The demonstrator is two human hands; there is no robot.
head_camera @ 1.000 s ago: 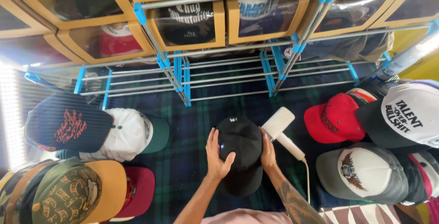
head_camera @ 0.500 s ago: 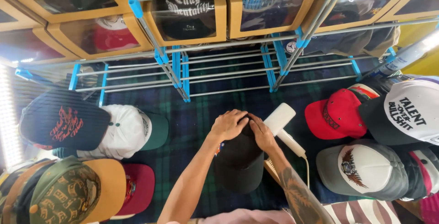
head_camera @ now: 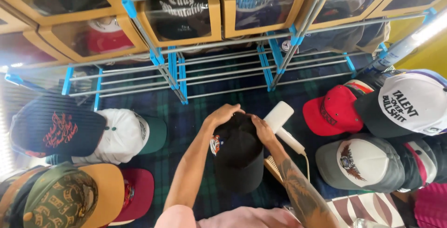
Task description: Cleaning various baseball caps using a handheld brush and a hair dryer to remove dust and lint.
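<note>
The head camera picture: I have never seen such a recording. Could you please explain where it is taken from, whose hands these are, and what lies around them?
The picture comes from a camera worn on a person's head, looking down, so the two arms rising from the bottom edge are that person's own. The left hand and the right hand both rest on the far end of a black cap, which lies on a dark plaid cloth. Just right of it lies a white handheld device with a cord. More caps lie around: a red cap on the right, a white and green cap on the left. Behind stands a rack of grey bars with blue joints, carrying boxes with caps inside.
</note>
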